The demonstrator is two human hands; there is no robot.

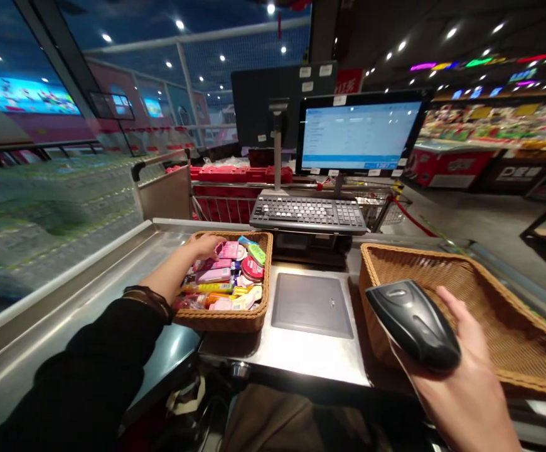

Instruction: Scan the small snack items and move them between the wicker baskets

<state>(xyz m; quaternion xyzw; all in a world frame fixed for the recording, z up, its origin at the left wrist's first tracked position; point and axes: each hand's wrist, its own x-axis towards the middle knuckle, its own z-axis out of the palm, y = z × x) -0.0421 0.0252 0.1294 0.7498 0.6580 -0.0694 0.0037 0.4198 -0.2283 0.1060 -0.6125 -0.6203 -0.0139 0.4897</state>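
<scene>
My right hand (471,370) is wrapped round a black barcode scanner (417,323), held above the near left part of an empty wicker basket (499,301). At the left, my left hand (206,246) reaches over the far left corner of a second wicker basket (226,321). That basket is full of small packaged goods: a pink package (228,250) beside my fingers, a round red container (253,268), a green item (256,253) and a yellow tube (214,287). My left fingers bend down at the pink packages; whether they grip one is hidden.
Between the baskets lies a flat grey plate (311,304) set in the metal counter (296,358). Behind it stand a keyboard (308,212) and a lit monitor (360,137). Shopping carts (221,206) are beyond the counter. Stacked bottle packs (61,213) line the left.
</scene>
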